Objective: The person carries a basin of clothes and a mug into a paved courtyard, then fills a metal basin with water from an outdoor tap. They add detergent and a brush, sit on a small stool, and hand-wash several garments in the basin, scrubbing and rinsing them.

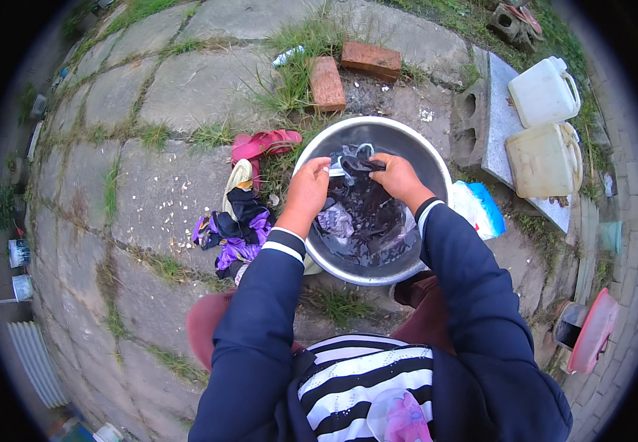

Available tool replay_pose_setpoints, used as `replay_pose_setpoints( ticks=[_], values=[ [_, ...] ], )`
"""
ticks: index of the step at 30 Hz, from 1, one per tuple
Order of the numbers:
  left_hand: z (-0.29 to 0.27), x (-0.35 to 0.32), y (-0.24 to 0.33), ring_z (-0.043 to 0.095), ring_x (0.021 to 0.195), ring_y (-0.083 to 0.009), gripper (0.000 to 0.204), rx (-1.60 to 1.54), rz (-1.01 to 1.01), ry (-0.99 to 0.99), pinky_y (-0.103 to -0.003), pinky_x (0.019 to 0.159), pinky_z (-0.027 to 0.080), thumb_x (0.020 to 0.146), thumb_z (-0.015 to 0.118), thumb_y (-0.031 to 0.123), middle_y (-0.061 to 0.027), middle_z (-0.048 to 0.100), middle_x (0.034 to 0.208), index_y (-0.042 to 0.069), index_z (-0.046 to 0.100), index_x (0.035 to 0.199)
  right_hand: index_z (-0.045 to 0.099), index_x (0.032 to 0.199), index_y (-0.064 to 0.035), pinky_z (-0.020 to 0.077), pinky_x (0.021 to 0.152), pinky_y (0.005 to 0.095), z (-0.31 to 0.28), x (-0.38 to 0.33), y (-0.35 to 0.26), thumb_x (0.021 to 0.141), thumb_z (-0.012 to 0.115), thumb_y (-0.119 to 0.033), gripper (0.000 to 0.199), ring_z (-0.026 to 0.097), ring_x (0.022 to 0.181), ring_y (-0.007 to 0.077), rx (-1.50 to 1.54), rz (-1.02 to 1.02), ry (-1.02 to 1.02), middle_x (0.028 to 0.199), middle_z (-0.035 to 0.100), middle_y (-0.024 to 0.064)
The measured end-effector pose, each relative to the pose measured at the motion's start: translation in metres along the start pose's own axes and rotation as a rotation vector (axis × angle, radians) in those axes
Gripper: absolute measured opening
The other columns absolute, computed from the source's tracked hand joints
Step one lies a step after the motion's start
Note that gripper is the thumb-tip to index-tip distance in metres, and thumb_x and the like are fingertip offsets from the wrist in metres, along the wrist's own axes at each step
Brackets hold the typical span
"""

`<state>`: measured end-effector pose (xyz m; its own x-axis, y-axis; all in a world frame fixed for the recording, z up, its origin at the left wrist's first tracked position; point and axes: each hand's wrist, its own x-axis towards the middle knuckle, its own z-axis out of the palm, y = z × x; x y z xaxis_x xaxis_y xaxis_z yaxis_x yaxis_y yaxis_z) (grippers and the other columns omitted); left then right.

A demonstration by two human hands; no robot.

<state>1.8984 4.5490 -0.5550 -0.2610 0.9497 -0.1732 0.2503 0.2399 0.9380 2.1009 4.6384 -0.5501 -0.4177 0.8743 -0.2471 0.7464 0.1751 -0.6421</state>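
Note:
A round metal basin (426,155) stands on the paved ground in front of me, holding dark water and wet clothes. My left hand (308,188) and my right hand (398,177) both grip a dark wet garment (359,195) with a pale trim, held over the basin's middle. The two hands are close together, the cloth bunched between them. More soaked cloth (337,219) lies in the water below. Dark blue sleeves with white cuffs cover my forearms.
A heap of purple, black and yellow clothes (236,225) lies left of the basin, near red sandals (264,144). Two bricks (348,70) sit behind it. Two white jerrycans (544,125) rest on a slab at right, with a blue-white packet (481,208) and a pink bowl (593,331).

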Motion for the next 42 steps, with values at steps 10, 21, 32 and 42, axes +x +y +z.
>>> replay_pose_setpoints(
  ticks=[10, 21, 32, 42],
  values=[
    [0.002, -0.028, 0.053, 0.051, 0.114, -0.034, 0.039, -0.237, 0.408, 0.188, -0.037, 0.099, 0.037, 0.099, 0.041, 0.03, -0.021, 0.057, 0.12, 0.004, 0.054, 0.124, 0.066, 0.092, -0.0113, 0.0493, 0.069, 0.0366, -0.065, -0.091, -0.103, 0.073, 0.067, -0.009, 0.019, 0.062, 0.078, 0.0278, -0.279, -0.527, 0.35, 0.081, 0.062, 0.008],
    [0.009, -0.063, -0.006, 0.052, 0.108, -0.037, 0.054, 0.493, 0.239, -0.092, -0.042, 0.094, 0.042, 0.078, 0.066, 0.024, -0.0195, 0.053, 0.117, 0.016, 0.052, 0.13, 0.059, 0.112, -0.0101, 0.0451, 0.085, 0.0453, -0.013, -0.136, -0.033, 0.074, 0.068, -0.02, 0.04, 0.061, 0.09, 0.0325, -0.304, -0.361, -0.373, 0.091, 0.062, 0.0137],
    [0.062, -0.073, -0.014, 0.008, 0.142, -0.0377, 0.062, 0.994, 0.126, -0.366, -0.063, 0.106, 0.017, 0.091, 0.052, 0.031, -0.0158, 0.013, 0.153, 0.032, 0.025, 0.146, 0.018, 0.148, -0.0118, 0.0221, 0.105, 0.0617, 0.049, -0.104, 0.008, 0.086, 0.053, -0.049, 0.08, 0.017, 0.137, 0.0477, -0.488, 0.012, -0.243, 0.152, 0.01, 0.0228],
    [0.08, -0.044, -0.026, 0.006, 0.143, -0.0311, 0.061, 1.062, 0.043, -0.455, -0.063, 0.108, 0.009, 0.088, 0.053, 0.024, -0.0085, 0.017, 0.154, 0.034, 0.03, 0.145, 0.017, 0.148, -0.0062, 0.0192, 0.103, 0.0659, 0.069, -0.078, 0.016, 0.087, 0.053, -0.041, 0.079, 0.02, 0.135, 0.0485, -0.546, 0.121, -0.351, 0.153, 0.007, 0.0216]
  ],
)
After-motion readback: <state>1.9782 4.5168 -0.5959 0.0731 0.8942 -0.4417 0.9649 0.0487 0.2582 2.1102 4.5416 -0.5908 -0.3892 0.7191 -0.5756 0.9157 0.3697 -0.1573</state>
